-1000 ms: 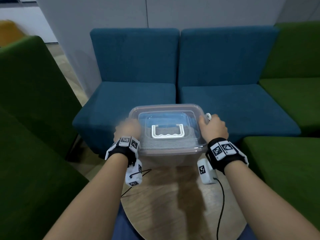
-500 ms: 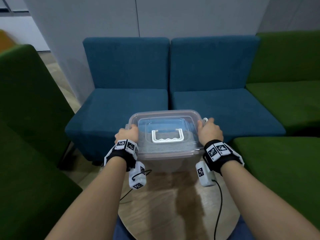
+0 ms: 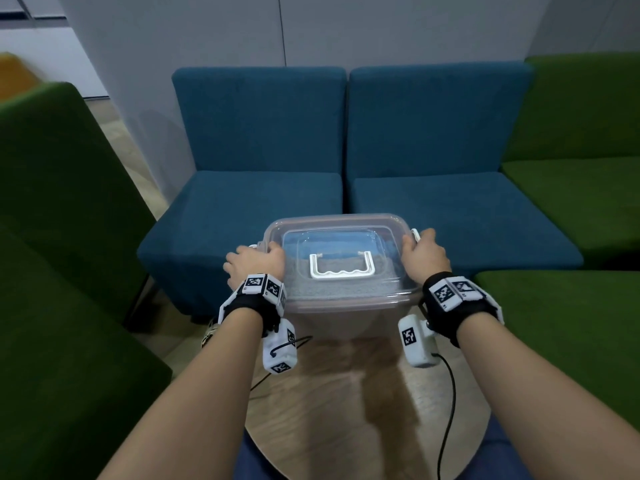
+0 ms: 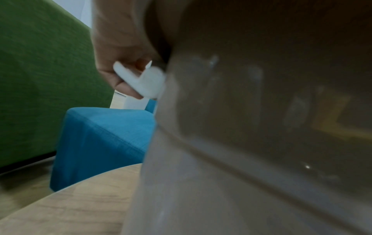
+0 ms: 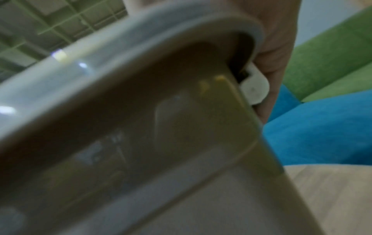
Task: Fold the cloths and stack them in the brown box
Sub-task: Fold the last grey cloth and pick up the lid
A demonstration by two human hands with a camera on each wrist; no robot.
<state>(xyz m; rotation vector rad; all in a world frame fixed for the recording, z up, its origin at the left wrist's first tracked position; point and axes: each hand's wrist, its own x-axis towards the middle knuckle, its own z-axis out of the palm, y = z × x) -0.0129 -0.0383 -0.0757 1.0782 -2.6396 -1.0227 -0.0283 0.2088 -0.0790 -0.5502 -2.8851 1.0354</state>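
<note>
A translucent brown box (image 3: 341,315) stands on the far edge of a round wooden table (image 3: 363,403). Its clear lid (image 3: 388,237) with a white handle (image 3: 341,270) is on. Grey cloth (image 3: 332,292) and blue cloth (image 3: 329,237) show through the lid. My left hand (image 3: 254,263) sits at the box's left side, fingers curled round the white clip (image 4: 144,82). At the right rim, my right hand (image 3: 424,252) grips over the other white clip (image 5: 254,89). The wrist views show the box wall (image 4: 261,119) close up and blurred.
Two blue armchairs (image 3: 259,202) (image 3: 450,209) stand right behind the table. Green sofas close in on the left (image 3: 52,271) and right (image 3: 571,323). Black cables (image 3: 446,410) trail from my wrist cameras over the table.
My left hand, blurred in motion a second ago, has settled on the left clip. The right hand stays at the right rim. The box has not shifted on the table.
</note>
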